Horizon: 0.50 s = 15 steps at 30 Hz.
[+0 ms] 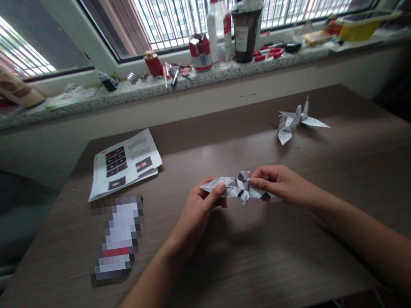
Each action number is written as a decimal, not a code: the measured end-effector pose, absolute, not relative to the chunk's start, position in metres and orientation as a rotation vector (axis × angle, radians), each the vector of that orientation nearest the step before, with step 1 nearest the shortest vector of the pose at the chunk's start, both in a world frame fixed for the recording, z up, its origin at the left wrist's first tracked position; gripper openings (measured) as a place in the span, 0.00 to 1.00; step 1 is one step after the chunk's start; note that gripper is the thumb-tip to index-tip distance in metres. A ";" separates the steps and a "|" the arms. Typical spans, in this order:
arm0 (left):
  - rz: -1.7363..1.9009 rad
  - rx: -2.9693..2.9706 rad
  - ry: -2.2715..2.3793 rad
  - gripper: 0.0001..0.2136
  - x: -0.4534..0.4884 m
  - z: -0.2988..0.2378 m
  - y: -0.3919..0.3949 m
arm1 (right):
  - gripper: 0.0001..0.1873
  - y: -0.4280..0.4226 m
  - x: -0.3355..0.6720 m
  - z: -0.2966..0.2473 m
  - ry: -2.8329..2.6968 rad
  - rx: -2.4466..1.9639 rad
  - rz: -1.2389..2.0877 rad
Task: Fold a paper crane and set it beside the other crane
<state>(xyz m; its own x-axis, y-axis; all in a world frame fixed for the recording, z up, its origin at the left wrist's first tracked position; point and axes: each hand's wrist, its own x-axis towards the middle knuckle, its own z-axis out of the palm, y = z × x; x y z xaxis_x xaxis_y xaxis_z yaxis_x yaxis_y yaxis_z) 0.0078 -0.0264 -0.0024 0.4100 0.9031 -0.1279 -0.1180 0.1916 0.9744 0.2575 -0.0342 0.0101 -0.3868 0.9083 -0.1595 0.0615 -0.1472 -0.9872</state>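
Observation:
Between my two hands, above the middle of the brown table, is a folded paper crane of printed white paper with grey and dark patches. My left hand pinches its left wing, thumb on top and fingers underneath. On the other side my right hand grips the right wing near the body, with fingers curled beneath. A second paper crane rests on the table at the far right, beyond my right hand and apart from it.
Printed paper sheets lie at the back left of the table. Nearer me is a pixelated, phone-shaped object. Along the granite windowsill stand a red can, a clear bottle, a dark drink cup and a yellow basket.

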 end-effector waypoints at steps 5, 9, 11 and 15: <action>0.864 1.196 0.896 0.14 0.007 -0.005 -0.025 | 0.20 -0.032 0.261 0.010 -1.506 -1.155 1.581; 0.864 1.266 0.948 0.14 0.007 -0.002 -0.025 | 0.20 -0.030 0.264 0.007 -1.567 -1.189 1.531; 0.849 1.311 0.990 0.14 0.007 0.000 -0.026 | 0.19 -0.030 0.265 0.006 -1.597 -1.208 1.514; 0.791 1.397 1.082 0.15 0.006 0.004 -0.026 | 0.17 -0.030 0.265 0.007 -1.702 -1.286 1.436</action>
<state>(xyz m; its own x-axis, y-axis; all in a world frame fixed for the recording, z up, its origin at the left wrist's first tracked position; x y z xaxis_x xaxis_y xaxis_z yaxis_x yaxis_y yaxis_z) 0.0063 -0.0262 0.0040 0.3499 0.9288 -0.1221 0.1657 0.0670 0.9839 0.2650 -0.0303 0.0071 -0.3806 0.9113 -0.1571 0.3083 -0.0351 -0.9506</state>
